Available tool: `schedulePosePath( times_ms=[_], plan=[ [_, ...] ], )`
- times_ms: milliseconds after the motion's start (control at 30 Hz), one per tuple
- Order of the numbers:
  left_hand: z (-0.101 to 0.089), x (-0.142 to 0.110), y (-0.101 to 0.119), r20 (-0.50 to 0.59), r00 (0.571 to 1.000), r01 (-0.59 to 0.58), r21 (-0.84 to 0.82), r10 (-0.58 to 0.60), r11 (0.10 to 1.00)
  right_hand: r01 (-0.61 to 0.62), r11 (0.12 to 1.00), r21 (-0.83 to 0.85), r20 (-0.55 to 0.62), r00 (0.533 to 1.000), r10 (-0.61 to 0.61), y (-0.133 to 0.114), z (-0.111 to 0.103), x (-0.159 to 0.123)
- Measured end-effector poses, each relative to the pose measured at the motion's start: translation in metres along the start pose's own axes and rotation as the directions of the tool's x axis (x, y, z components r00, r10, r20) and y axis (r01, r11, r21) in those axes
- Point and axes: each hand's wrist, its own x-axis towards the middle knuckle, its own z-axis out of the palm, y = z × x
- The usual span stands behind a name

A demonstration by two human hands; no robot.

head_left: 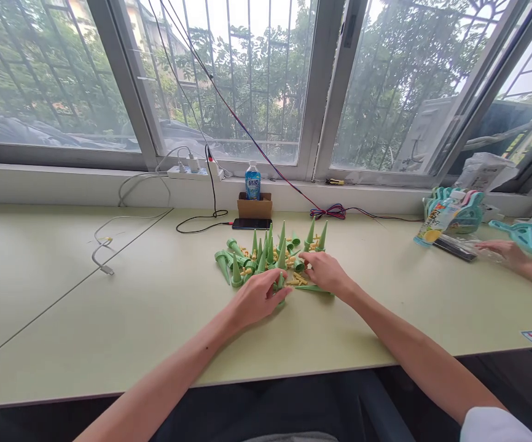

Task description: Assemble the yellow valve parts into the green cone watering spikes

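Note:
A heap of green plastic cones (pixel 266 253) mixed with small yellow pieces (pixel 299 280) lies on the pale green table (pixel 123 307). Several cones stand upright, others lie on their sides. My left hand (pixel 257 297) rests at the heap's near edge, fingers curled round a green cone. My right hand (pixel 325 271) reaches into the right side of the heap, fingers bent over yellow pieces and a flat-lying cone; what it grips is hidden.
A phone (pixel 252 224), a cardboard box (pixel 254 206) and a water bottle (pixel 252 180) sit behind the heap. Cables and a power strip (pixel 187 172) lie at the back left. Another person's hand (pixel 505 251) rests at the right near teal plastic items (pixel 528 236) and a drink pouch (pixel 436 222).

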Motion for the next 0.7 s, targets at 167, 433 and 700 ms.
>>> schedulePosePath(
  times_ms=[167, 433, 700],
  plan=[
    [0.0, 0.0, -0.001, 0.009, 1.0, 0.0, -0.003, 0.0, 1.0, -0.039, 0.999, -0.01, 0.002, 0.999, 0.039, -0.001, 0.005, 0.001],
    [0.0, 0.0, 0.001, 0.001, 1.0, 0.015, -0.033, -0.015, 0.999, -0.047, 0.999, -0.003, -0.047, 0.998, 0.047, -0.002, 0.002, -0.006],
    [-0.002, 0.002, 0.005, 0.039, 0.997, 0.07, -0.113, -0.066, 0.991, 0.023, 0.997, 0.077, -0.162, 0.987, -0.011, -0.007, 0.004, -0.019]
  ],
)
